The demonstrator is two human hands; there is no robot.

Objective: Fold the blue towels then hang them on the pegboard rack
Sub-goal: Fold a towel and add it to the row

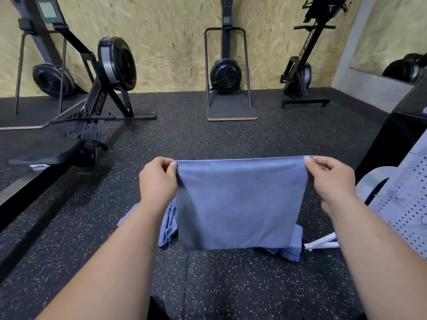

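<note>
Blue towel [240, 204] hangs in the air above the floor [231, 139], stretched flat between both hands. The left hand [158, 179] pinches its upper left corner, and the right hand [330, 179] pinches its upper right corner. Below it, more blue towels lie on the floor: a loose heap [169, 218] at the left and a folded stack [292, 248] at the right. The pegboard rack [402, 204] stands just beside the right arm.

The towel [240, 202] you hold up is a plain, muted blue, the same shade as the crumpled towels [169, 219] beneath it. The floor [231, 285] is black flecked with white, the chipboard wall [166, 42] tan and flaked, the rowing machine [115, 63] black, and the pegboard rack [406, 204] pale grey dotted with dark holes.
</note>
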